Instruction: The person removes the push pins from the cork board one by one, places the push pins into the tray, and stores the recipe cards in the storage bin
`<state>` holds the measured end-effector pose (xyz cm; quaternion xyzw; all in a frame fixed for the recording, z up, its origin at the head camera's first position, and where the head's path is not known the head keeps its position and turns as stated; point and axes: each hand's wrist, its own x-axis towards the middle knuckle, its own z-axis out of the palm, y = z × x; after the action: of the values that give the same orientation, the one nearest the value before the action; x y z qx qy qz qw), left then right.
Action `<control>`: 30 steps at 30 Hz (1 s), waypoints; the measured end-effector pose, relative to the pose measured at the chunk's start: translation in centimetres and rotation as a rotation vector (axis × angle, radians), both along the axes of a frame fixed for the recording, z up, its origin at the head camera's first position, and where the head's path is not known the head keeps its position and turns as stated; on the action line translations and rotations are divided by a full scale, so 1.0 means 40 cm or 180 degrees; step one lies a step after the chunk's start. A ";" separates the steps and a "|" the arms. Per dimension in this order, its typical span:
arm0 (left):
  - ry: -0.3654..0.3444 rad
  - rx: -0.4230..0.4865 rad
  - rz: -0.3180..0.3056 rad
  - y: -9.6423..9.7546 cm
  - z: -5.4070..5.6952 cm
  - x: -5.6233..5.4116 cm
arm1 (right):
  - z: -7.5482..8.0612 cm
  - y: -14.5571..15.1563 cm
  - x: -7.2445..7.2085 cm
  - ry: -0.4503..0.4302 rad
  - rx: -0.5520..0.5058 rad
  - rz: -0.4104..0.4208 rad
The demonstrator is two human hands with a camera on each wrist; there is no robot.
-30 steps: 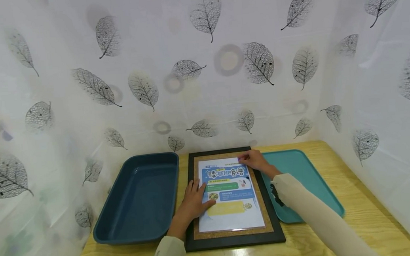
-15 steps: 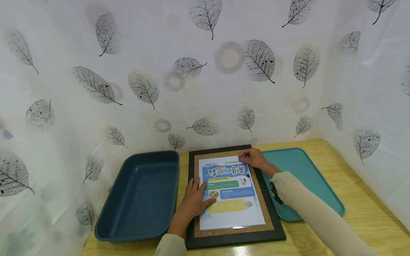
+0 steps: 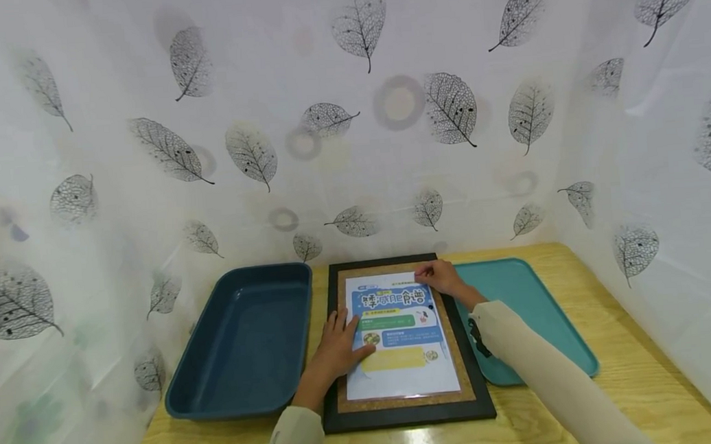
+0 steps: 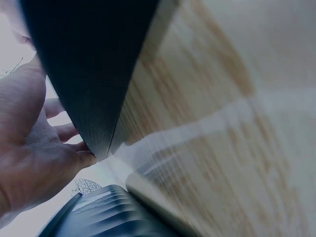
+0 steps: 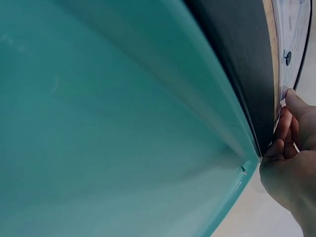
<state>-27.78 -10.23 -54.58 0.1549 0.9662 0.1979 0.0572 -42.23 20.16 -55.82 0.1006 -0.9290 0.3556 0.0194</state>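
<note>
A printed sheet (image 3: 397, 377) in a clear sleeve lies on a cork board (image 3: 377, 405) with a black frame (image 3: 409, 416). My left hand (image 3: 337, 347) rests over the frame's left side, its spread fingers and thumb on the sheet's left edge. At the sheet's top right corner, my right hand (image 3: 441, 278) curls its fingers, thumb and fingertips close together. A small purplish thing shows at the right thumb tip in the right wrist view; I cannot tell its kind. A black pin (image 5: 288, 58) sits near the sheet's right edge.
A deep dark blue tub (image 3: 246, 346) stands left of the board. On the right lies a shallow teal tray (image 3: 536, 319), partly under my right forearm, with a small pin (image 5: 242, 170) in its corner. Behind the wooden table (image 3: 626, 375) hangs a leaf-printed curtain (image 3: 352, 174).
Both hands keep their places on the board and sheet. The whole head view shifts only slightly.
</note>
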 end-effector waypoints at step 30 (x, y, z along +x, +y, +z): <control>0.0011 -0.0019 -0.0028 -0.001 -0.005 -0.001 | 0.006 0.015 0.006 0.0106 -0.0095 0.0117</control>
<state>-27.81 -10.28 -54.79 0.1593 0.9662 0.1945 0.0568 -41.98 20.76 -55.58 0.1233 -0.9211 0.3680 0.0298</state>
